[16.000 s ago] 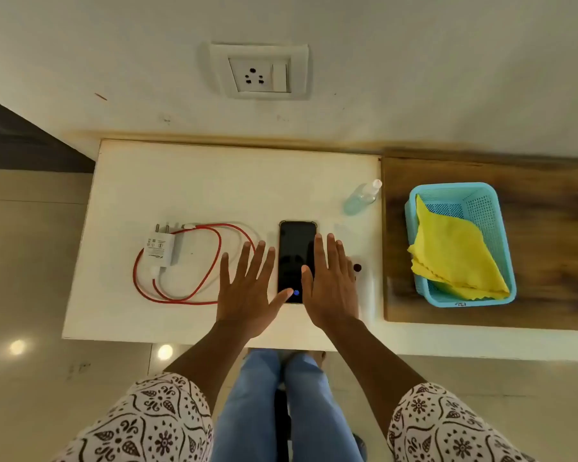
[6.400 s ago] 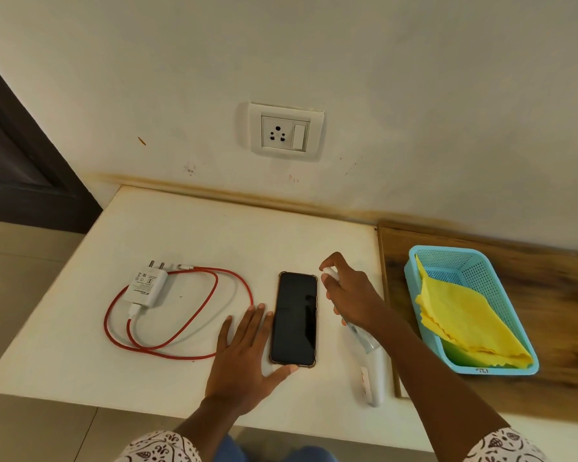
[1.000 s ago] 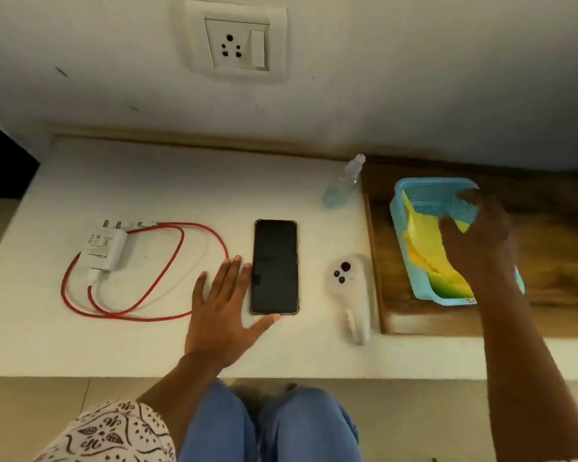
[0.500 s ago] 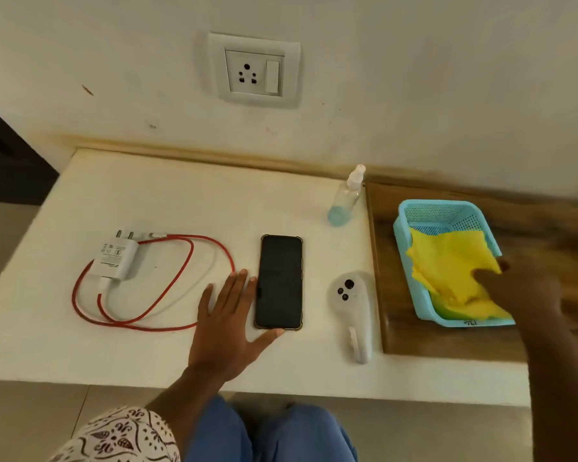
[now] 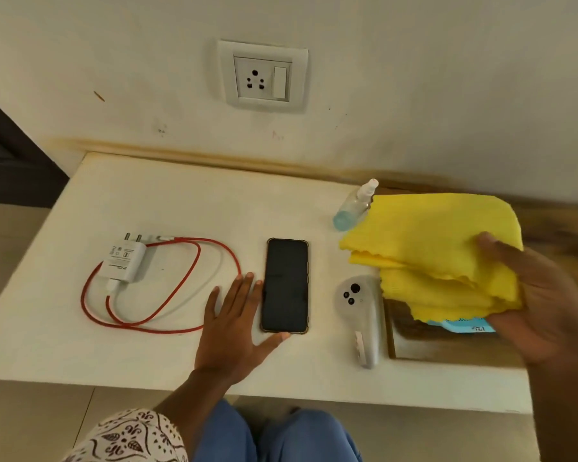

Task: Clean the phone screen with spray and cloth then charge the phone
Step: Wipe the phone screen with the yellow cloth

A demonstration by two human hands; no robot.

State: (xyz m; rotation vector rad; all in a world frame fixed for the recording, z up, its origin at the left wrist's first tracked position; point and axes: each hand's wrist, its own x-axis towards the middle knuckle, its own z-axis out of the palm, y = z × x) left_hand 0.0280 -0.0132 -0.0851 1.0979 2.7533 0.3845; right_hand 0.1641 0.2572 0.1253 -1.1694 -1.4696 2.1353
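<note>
The phone (image 5: 286, 285) lies face-up mid-table, your left hand (image 5: 237, 325) flat and open against its edge, holding nothing, likely to steady it. Your right hand (image 5: 531, 295) pinches the folded cloth (image 5: 437, 248), lifted over the basket (image 5: 461, 325), ready for wiping.

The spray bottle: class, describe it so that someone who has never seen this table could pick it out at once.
Start at the wall socket, then drop to the white table and look right along its back edge. The spray bottle leans there, just left of the yellow cloth. It is the only clear thing, with a white nozzle and bluish liquid.
</note>
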